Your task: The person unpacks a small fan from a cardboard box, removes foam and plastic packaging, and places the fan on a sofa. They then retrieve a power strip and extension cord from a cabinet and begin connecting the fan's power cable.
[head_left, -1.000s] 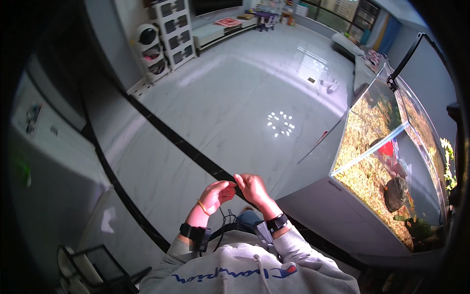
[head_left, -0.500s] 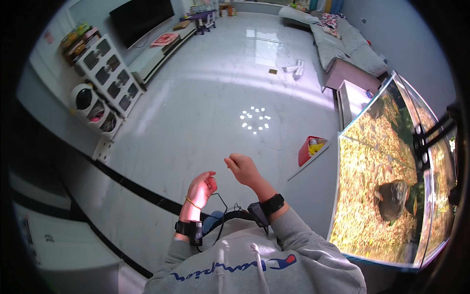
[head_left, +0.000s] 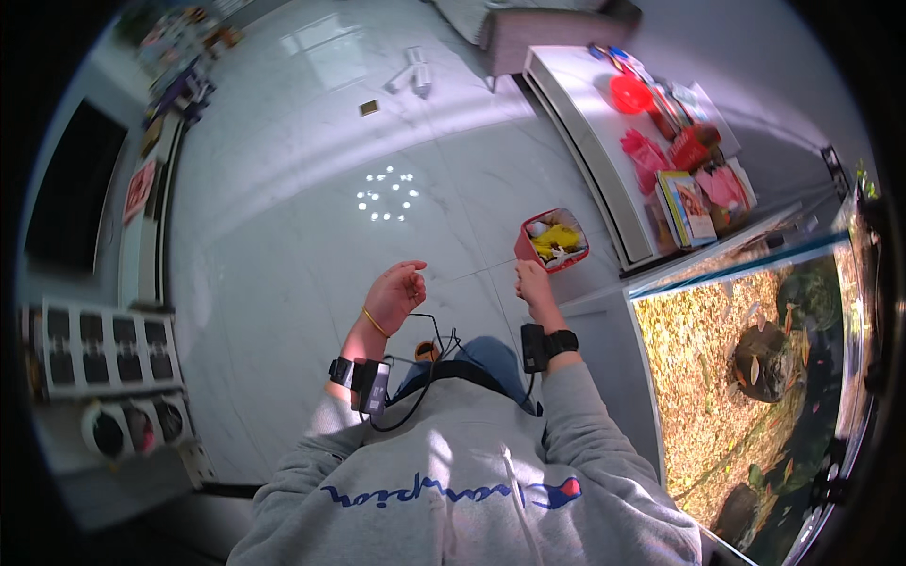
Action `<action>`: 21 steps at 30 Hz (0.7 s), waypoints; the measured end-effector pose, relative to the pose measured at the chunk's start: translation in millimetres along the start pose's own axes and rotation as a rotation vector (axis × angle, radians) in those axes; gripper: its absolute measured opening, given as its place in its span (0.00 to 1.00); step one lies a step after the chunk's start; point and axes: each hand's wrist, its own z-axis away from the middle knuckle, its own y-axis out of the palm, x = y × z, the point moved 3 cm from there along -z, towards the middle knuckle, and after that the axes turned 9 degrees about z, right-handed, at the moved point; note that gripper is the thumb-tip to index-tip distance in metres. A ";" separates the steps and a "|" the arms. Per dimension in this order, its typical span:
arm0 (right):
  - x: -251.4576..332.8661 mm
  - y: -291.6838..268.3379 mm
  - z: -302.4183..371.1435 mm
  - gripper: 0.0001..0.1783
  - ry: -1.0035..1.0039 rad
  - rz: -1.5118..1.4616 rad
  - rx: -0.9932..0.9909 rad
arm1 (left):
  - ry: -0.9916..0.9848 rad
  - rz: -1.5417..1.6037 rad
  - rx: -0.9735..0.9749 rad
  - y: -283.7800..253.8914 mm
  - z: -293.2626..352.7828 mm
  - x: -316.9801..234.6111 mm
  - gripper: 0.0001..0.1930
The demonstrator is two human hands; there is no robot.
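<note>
Bin [head_left: 528, 247] now nearer your right hand [head_left: 534, 285], right of centre; fist closed, can't tell on what; left hand [head_left: 392, 296] loosely cupped, seemingly empty.

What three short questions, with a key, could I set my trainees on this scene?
1. Multiple choice: which hand is nearer the red bin? A) the left; B) the right.
2. True or false: the fish tank stands on the person's left.
3. Fill in: the yellow band circles the ____ wrist.

Key: 1. B, the right hand. 2. False; it stands on the right. 3. left.
</note>
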 end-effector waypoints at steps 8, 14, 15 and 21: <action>-65.8 -90.2 -162.3 0.08 0.236 0.027 -0.360 | -0.273 -0.181 -0.087 26.6 -168.3 -26.7 0.09; -132.6 -119.5 -251.5 0.10 0.355 -0.333 -0.596 | -0.354 -0.270 -0.213 37.6 -282.5 -53.1 0.09; -136.7 -123.4 -257.5 0.10 0.405 -0.281 -0.600 | -0.346 -0.298 -0.216 39.3 -296.4 -59.0 0.08; -103.8 -145.0 -275.2 0.08 0.477 0.489 -0.426 | -0.429 -0.272 -0.291 43.0 -371.3 -93.4 0.08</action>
